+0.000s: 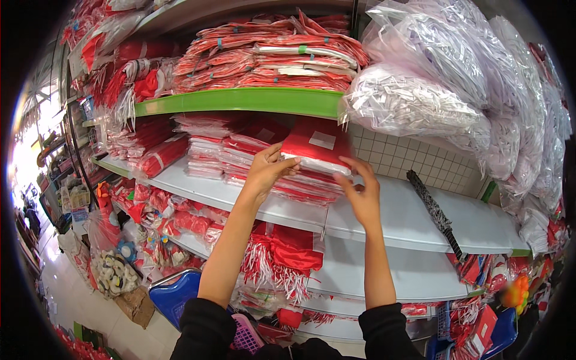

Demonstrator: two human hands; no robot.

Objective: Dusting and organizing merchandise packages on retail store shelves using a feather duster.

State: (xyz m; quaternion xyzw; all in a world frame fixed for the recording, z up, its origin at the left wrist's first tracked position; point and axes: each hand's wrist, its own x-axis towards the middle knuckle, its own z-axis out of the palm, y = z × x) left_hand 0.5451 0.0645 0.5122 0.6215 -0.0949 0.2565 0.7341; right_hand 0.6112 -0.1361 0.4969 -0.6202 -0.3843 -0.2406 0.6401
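Head view: you have both hands at a flat, plastic-wrapped red packet [315,153] with a white label [323,140], lying on top of a packet stack [309,187] just below the right end of the green shelf edge [240,101]. Your left hand [264,173] curls at the packet's left front corner, thumb toward its front; you cannot tell from here whether it pinches. Your right hand [364,195] is loosely open near the right front corner, thumb and forefinger apart; contact there is unclear.

Expect the packet to be light and soft, probably folded cloth, likely to sag if held by one corner. Its glossy wrap looks slippery, so a lone packet may slide over those beneath it. It hardly seems fragile, though the film could tear under a hard pinch. Take it by both side edges, fingers underneath and thumbs on top, keeping the front edge level.
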